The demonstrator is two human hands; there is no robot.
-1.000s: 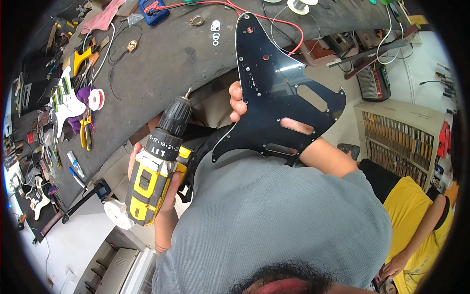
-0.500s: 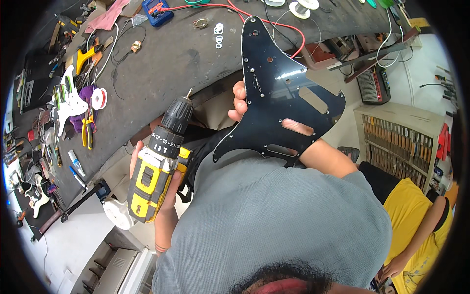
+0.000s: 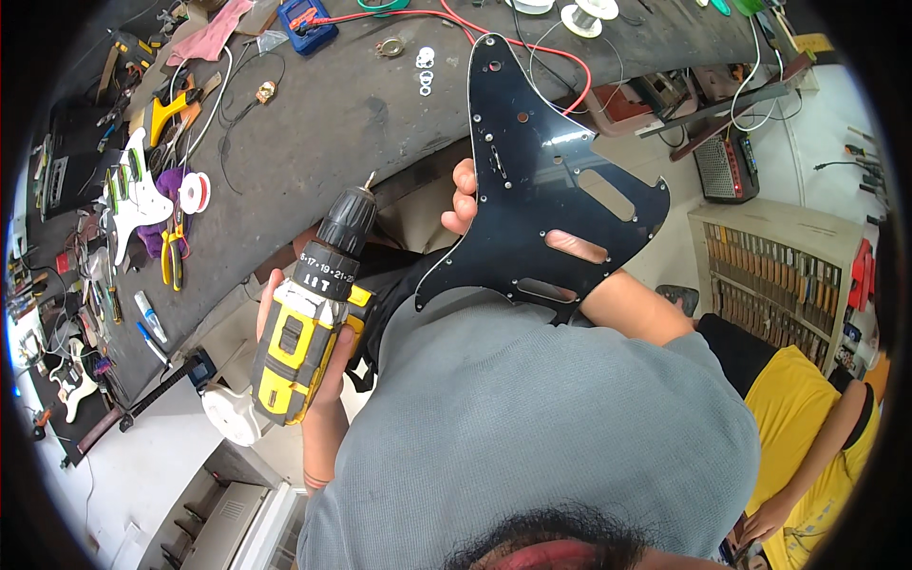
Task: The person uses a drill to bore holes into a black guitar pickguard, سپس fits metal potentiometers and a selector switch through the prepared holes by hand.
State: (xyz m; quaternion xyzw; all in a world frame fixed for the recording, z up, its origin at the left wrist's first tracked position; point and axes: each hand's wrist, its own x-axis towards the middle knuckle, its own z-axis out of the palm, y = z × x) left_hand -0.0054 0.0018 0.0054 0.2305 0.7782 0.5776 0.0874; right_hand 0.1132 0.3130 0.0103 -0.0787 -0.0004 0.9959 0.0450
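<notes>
My left hand [image 3: 332, 372] is wrapped round a yellow and black cordless drill [image 3: 293, 344]. The drill is tilted, with its chuck and short bit pointing up toward the bench edge, to the left of and apart from the pickguard. A black guitar pickguard [image 3: 532, 204] with three long pickup slots, small holes and screws along its rim is held up in my right hand [image 3: 462, 197]. Fingers of that hand curl round the pickguard's left edge, while the palm is hidden behind it. Part of the right forearm shows through one slot.
The dark workbench [image 3: 323, 114] carries a blue multimeter [image 3: 308, 25] with red leads, a few nuts and washers [image 3: 426, 71], a solder spool [image 3: 582, 17], a white pickguard [image 3: 138, 204] and yellow-handled pliers [image 3: 171, 256]. A person in yellow [image 3: 807, 427] sits at the right, near a tool rack [image 3: 750, 223].
The drill in my left hand has shifted very slightly right. The pickguard in my right hand has stayed nearly still, with its light reflection changed a little.
</notes>
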